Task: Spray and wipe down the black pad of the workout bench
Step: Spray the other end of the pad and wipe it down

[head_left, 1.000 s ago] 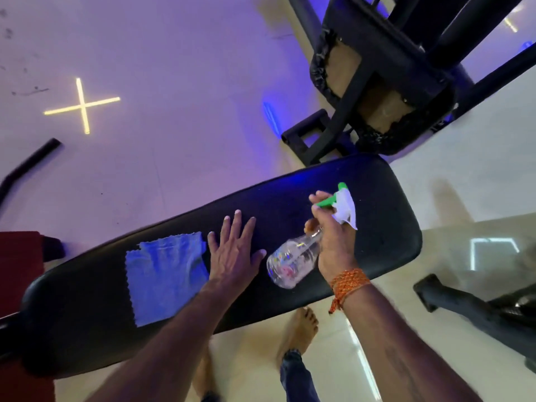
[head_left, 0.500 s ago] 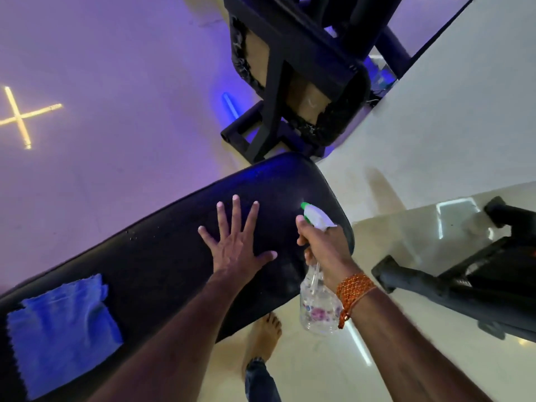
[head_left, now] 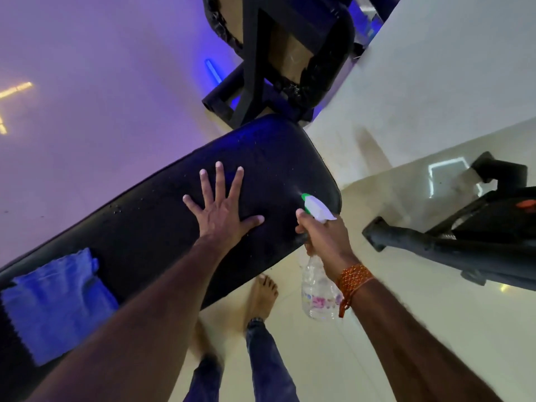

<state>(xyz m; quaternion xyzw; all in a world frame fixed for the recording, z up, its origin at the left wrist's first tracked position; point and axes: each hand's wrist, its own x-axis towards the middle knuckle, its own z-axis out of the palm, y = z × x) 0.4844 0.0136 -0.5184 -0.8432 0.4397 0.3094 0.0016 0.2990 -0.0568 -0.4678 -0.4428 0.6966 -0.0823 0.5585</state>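
The black bench pad [head_left: 150, 227] runs diagonally from lower left to its rounded end at the upper right, with small droplets on its surface. My left hand [head_left: 223, 210] rests flat on the pad, fingers spread. My right hand [head_left: 324, 236] grips a clear spray bottle [head_left: 316, 294] with a white and green nozzle, held at the pad's near right edge and pointing at the pad. A blue cloth [head_left: 55, 303] lies on the pad at the lower left.
Another black bench frame [head_left: 278, 53] stands just beyond the pad's far end. A dark machine base [head_left: 452, 242] sits on the floor to the right. My bare feet [head_left: 261, 294] stand on the glossy tiles under the pad's near edge.
The view has shifted right along the pad, so the cloth now lies further left. My right hand turned the bottle upright at the pad's end. My left hand slid along the pad towards that end.
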